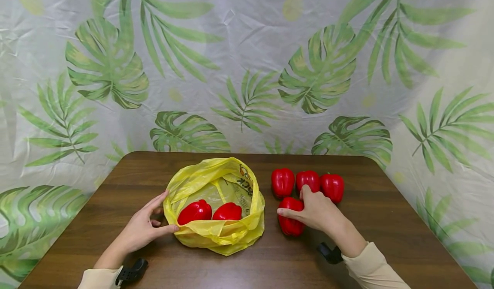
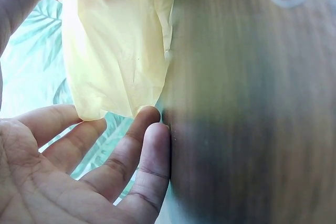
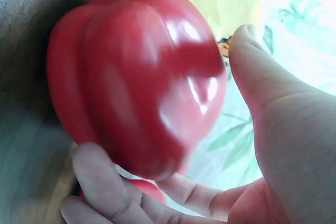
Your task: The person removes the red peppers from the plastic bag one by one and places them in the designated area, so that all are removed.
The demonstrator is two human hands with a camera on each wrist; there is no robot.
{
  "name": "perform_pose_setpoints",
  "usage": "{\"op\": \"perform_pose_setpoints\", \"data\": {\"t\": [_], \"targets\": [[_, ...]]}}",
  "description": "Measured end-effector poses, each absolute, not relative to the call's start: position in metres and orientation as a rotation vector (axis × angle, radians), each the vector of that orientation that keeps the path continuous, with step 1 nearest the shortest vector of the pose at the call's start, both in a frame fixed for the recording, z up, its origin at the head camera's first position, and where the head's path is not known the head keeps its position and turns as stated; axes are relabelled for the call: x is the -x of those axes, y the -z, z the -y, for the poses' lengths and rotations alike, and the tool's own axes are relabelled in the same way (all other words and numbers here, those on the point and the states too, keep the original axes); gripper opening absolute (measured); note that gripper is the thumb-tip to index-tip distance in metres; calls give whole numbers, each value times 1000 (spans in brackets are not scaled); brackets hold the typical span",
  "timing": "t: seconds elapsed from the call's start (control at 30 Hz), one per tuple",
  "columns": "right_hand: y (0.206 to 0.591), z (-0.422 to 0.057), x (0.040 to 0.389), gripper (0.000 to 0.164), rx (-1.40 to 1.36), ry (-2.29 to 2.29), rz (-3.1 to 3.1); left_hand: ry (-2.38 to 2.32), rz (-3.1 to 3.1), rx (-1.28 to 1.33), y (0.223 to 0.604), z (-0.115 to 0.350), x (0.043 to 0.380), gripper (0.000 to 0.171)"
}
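Note:
A yellow plastic bag (image 1: 220,233) stands with its mouth spread wide, two red bell peppers (image 1: 194,212) inside. My left hand (image 1: 143,227) is at the bag's left side, thumb near the front rim and fingers at the back; in the left wrist view, relaxed fingertips touch or nearly touch the bag (image 2: 118,51). Right of the bag, my right hand (image 1: 318,209) reaches over a red bell pepper (image 1: 290,224) on the table. In the right wrist view, the thumb is a little apart from this pepper (image 3: 131,77), while the other fingers curve loosely along its opposite side.
Behind the right hand, three more red bell peppers, including a left one (image 1: 282,182) and a right one (image 1: 332,187), sit in a row on the brown wooden table (image 1: 370,233). A leaf-print cloth (image 1: 247,44) hangs behind the table.

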State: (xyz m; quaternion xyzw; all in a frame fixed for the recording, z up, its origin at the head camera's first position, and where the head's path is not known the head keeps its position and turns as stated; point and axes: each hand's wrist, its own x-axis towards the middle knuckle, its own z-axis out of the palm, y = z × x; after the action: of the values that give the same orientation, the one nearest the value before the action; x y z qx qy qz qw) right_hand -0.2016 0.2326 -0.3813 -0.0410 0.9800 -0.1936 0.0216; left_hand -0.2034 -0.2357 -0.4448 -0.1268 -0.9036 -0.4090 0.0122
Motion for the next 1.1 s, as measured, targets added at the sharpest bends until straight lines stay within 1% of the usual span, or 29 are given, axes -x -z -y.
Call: {"op": "perform_pose_setpoints", "data": {"t": [0.2, 0.3, 0.47, 0.67, 0.83, 0.97, 1.1], "targets": [[371, -237, 205, 84, 154, 557, -3051, 1274, 2816, 396, 446, 236, 204, 106], [364, -236, 208, 85, 157, 525, -3052, 1277, 2816, 398, 446, 237, 204, 106], [349, -231, 214, 80, 175, 523, -3053, 1281, 2812, 402, 446, 237, 205, 105], [331, -220, 224, 77, 285, 552, -3039, 1274, 2805, 404, 446, 237, 205, 106], [318, -205, 233, 70, 372, 562, -2997, 1268, 2807, 405, 445, 236, 205, 106], [311, -192, 239, 63, 430, 588, -2949, 1272, 2808, 407, 445, 237, 204, 107], [308, -179, 247, 63, 486, 578, -2914, 1275, 2806, 411, 445, 237, 204, 106]]}}
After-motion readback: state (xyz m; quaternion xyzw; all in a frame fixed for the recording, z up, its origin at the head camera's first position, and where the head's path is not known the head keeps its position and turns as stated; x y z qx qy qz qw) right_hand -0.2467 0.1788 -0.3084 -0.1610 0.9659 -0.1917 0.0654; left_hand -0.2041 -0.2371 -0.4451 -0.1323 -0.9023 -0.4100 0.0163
